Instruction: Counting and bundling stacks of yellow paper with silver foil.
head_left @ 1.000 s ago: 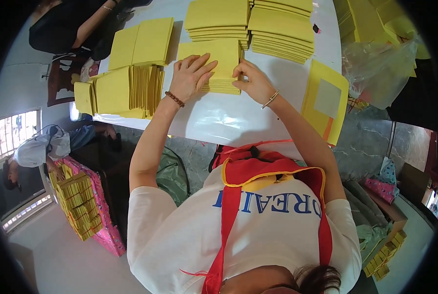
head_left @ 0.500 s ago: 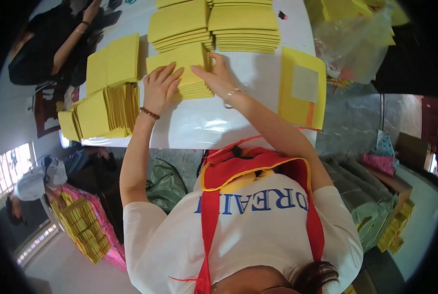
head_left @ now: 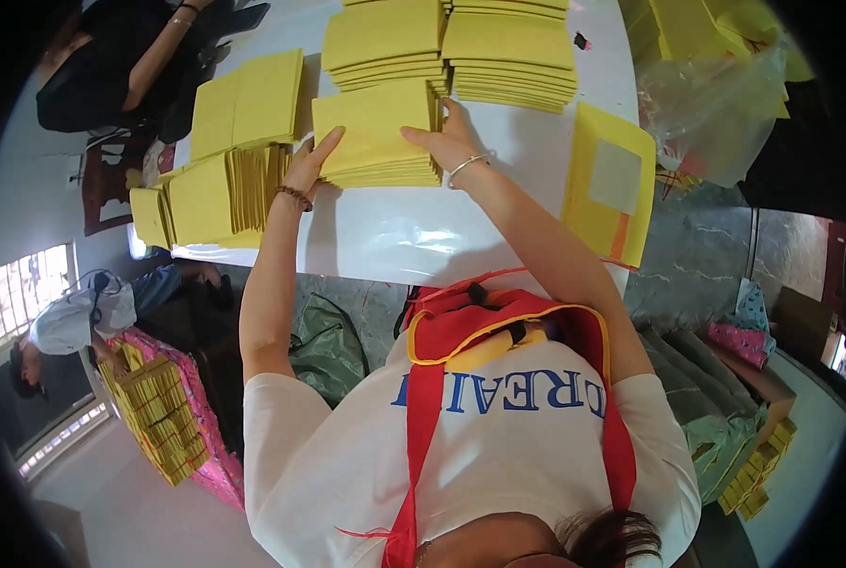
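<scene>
A stack of yellow paper envelopes (head_left: 374, 128) lies on the white table, between my two hands. My left hand (head_left: 311, 163) grips its left edge, thumb on top and fingers down the side, partly hidden. My right hand (head_left: 447, 140) clasps the right edge, its thumb over the top envelope and its fingers behind the side. Right behind this stack rise two taller piles, a left pile (head_left: 385, 33) and a right pile (head_left: 510, 47) of the same yellow envelopes.
More yellow envelopes (head_left: 248, 104) lie at left, beside a leaning row (head_left: 201, 204). A flat yellow envelope (head_left: 582, 189) with a grey panel is at the white table's (head_left: 395, 237) right edge. A clear plastic bag (head_left: 716, 114) is beyond. Another person's arm (head_left: 158, 57) is at upper left.
My left hand has slid off the top of the stack to its left edge. My right hand still holds the right side. The table scene has shifted rightward in view.
</scene>
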`<state>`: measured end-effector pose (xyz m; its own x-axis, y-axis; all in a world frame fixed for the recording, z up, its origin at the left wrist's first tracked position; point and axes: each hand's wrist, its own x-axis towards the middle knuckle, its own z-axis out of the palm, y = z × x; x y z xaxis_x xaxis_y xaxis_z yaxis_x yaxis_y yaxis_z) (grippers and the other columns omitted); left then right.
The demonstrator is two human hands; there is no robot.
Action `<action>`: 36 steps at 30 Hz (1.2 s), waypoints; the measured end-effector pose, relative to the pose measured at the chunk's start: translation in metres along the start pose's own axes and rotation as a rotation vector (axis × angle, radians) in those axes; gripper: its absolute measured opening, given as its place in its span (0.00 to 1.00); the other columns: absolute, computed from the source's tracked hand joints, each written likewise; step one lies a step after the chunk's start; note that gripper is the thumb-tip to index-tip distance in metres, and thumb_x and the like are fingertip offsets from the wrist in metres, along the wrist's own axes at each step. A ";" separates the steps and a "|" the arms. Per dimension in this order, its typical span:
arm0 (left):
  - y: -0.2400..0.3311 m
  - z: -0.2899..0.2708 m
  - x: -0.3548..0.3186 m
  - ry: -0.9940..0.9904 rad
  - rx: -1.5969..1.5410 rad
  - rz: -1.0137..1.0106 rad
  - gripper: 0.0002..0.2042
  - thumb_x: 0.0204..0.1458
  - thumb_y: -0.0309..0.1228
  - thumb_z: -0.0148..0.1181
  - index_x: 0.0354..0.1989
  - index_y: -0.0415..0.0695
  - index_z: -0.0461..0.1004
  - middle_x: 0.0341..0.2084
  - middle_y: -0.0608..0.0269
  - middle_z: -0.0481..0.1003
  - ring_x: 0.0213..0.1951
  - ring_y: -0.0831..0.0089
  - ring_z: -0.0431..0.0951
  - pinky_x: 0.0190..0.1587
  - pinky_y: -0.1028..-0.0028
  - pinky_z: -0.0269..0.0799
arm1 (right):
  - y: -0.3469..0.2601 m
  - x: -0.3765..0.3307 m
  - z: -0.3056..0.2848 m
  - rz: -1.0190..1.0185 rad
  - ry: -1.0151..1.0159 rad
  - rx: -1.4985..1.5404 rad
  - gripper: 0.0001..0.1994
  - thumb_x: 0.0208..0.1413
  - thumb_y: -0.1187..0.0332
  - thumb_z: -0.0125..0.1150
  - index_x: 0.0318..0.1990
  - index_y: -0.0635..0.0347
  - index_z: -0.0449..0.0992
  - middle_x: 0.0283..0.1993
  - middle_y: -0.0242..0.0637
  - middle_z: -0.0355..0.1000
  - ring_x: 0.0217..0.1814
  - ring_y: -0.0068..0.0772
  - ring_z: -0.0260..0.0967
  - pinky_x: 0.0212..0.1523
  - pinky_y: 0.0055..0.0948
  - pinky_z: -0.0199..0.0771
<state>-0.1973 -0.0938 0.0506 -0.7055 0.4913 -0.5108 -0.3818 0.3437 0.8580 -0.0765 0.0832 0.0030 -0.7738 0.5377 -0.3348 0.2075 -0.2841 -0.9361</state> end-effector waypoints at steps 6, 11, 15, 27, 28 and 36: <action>-0.010 -0.007 0.005 -0.220 -0.223 -0.107 0.30 0.46 0.44 0.61 0.53 0.37 0.62 0.46 0.57 0.70 0.47 0.70 0.71 0.47 0.72 0.68 | -0.018 -0.011 -0.008 0.038 -0.050 0.130 0.40 0.39 0.68 0.69 0.58 0.69 0.51 0.48 0.46 0.62 0.47 0.36 0.66 0.39 0.29 0.73; -0.014 0.002 -0.001 -0.214 -0.313 -0.097 0.26 0.47 0.42 0.60 0.51 0.38 0.65 0.45 0.58 0.70 0.46 0.71 0.71 0.47 0.74 0.67 | -0.013 -0.012 -0.017 0.033 -0.112 0.106 0.42 0.39 0.66 0.69 0.60 0.68 0.49 0.50 0.46 0.60 0.47 0.35 0.66 0.32 0.30 0.73; -0.014 0.007 -0.010 -0.229 -0.372 -0.036 0.25 0.47 0.38 0.59 0.51 0.37 0.63 0.45 0.57 0.70 0.46 0.71 0.72 0.47 0.74 0.67 | -0.009 -0.016 -0.024 0.050 -0.158 0.104 0.43 0.39 0.65 0.69 0.61 0.67 0.47 0.55 0.46 0.56 0.51 0.35 0.64 0.33 0.30 0.73; -0.020 0.020 -0.032 -0.385 -0.322 0.334 0.37 0.35 0.24 0.63 0.59 0.40 0.53 0.50 0.56 0.64 0.53 0.67 0.64 0.55 0.69 0.60 | -0.010 -0.051 -0.058 -0.176 -0.379 0.201 0.60 0.35 0.78 0.67 0.63 0.49 0.18 0.64 0.44 0.46 0.63 0.36 0.50 0.57 0.33 0.58; -0.020 0.021 -0.031 -0.382 -0.324 0.334 0.37 0.35 0.24 0.63 0.59 0.40 0.53 0.50 0.56 0.64 0.53 0.67 0.64 0.55 0.69 0.60 | -0.003 -0.046 -0.065 -0.272 -0.380 0.123 0.62 0.34 0.80 0.67 0.63 0.42 0.17 0.64 0.43 0.47 0.63 0.36 0.50 0.58 0.33 0.57; -0.052 0.041 0.007 -0.490 0.435 0.468 0.54 0.29 0.30 0.73 0.63 0.46 0.39 0.55 0.56 0.59 0.57 0.66 0.58 0.60 0.67 0.54 | 0.014 -0.051 -0.096 -0.428 -0.353 -0.211 0.55 0.36 0.75 0.69 0.65 0.53 0.28 0.61 0.39 0.51 0.62 0.33 0.52 0.60 0.31 0.56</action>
<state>-0.1578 -0.0756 0.0001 -0.3538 0.9221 -0.1565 0.2267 0.2469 0.9422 0.0229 0.1279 -0.0033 -0.9596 0.2628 0.1003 -0.0810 0.0831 -0.9932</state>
